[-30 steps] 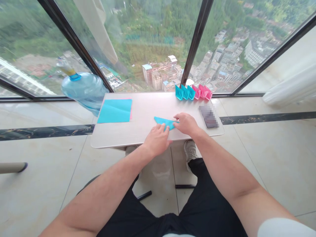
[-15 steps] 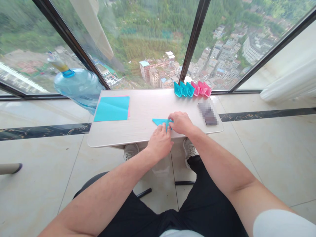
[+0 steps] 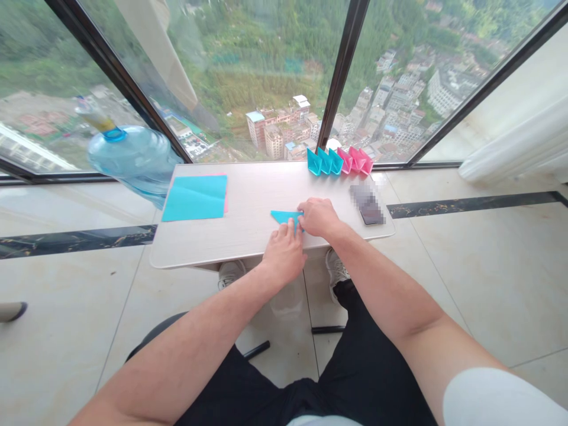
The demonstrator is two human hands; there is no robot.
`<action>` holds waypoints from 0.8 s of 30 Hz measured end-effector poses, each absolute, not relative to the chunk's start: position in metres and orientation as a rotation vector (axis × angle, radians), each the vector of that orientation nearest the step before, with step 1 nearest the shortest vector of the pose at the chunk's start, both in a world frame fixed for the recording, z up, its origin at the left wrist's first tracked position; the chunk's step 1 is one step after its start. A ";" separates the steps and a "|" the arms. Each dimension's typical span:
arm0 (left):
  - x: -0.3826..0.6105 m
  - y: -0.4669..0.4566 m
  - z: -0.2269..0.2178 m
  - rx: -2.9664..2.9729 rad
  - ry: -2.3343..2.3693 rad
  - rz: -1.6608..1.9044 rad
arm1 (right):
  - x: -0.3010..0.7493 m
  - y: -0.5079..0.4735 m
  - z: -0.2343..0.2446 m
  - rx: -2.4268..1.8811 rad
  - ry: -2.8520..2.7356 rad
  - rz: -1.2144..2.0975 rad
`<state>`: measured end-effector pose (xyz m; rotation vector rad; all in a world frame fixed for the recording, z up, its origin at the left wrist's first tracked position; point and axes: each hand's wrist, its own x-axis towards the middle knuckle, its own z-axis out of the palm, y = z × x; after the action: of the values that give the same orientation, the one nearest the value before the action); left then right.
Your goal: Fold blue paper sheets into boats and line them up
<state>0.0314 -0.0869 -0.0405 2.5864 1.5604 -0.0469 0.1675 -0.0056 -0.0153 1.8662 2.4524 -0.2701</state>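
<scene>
Left hand (image 3: pixel 285 251) pressing flat, right hand (image 3: pixel 318 216) pinching one blue triangle (image 3: pixel 282 216), six folded papers (image 3: pixel 336 162) lining pale tabletop (image 3: pixel 257 189), windows (image 3: pixel 266 65) behind

Fingers of the right hand (image 3: pixel 317 216) hide one end of the folded blue paper (image 3: pixel 282 216). Right of them, blurring masks much of the phone (image 3: pixel 369 206).

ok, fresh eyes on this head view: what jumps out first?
Probably the tall windows across the top, looking down on buildings. Next, three blue origami pieces and three pink origami pieces, lined up at the right of the table's far edge. Then the left hand and right hand at the folded blue paper, around mid-table.
</scene>
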 end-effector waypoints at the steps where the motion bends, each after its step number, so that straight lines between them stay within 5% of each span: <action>1: 0.031 -0.088 -0.041 2.589 1.561 -0.054 | 0.167 -0.006 -0.015 1.867 2.449 -0.265; 24: 0.024 -0.072 -0.043 2.624 1.426 0.235 | 0.180 0.002 -0.040 1.938 2.661 -0.418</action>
<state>0.0240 -0.0722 -0.0434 2.6240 1.4262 0.2347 0.1800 0.0019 -0.0395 1.9379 2.6610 -0.4179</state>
